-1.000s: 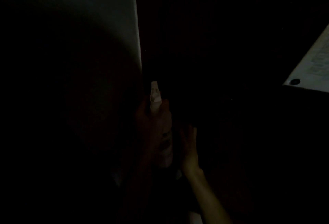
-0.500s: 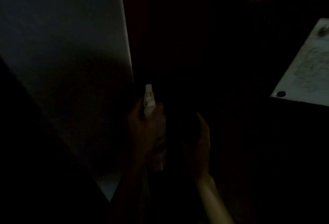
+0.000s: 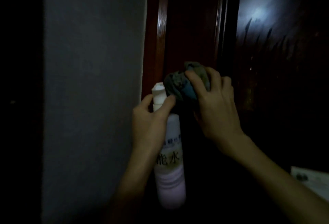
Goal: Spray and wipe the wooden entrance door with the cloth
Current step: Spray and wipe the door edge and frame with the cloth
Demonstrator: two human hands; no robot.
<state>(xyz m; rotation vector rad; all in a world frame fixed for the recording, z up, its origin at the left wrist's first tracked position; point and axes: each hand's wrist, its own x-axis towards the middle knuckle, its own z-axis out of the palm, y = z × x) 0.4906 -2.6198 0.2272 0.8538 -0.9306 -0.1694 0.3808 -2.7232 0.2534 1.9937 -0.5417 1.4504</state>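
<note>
The right hand clutches a bunched grey and blue cloth, its fingers curled over the top of the wad, and holds it against the wooden door. The cloth sits at 11 o'clock from the back of that hand, on the flat strip of the door between two upright mouldings.

Just beside it, at 9 o'clock, the left hand grasps the spray bottle, fingers wrapped round its neck right under the white nozzle head. The nozzle head stands at 12 o'clock from the left hand, close against the cloth's left edge. In this dim light I cannot tell whether the two touch. The bottle's pale body hangs toward 6 o'clock from the grip, nearly upright, with dark printed characters across its middle.

The door is dark red-brown and glossy. A moulding at 12 o'clock from the left hand catches a thin bright highlight. At 1 o'clock from the right hand, a panel carries a pale patch of glare with dark streaks running down through it.

A plain grey wall fills the space at 9 o'clock from the left hand, meeting the door frame along a straight upright edge. At 4 o'clock from the right hand, near the frame's edge, lies a pale sheet with faint print
</note>
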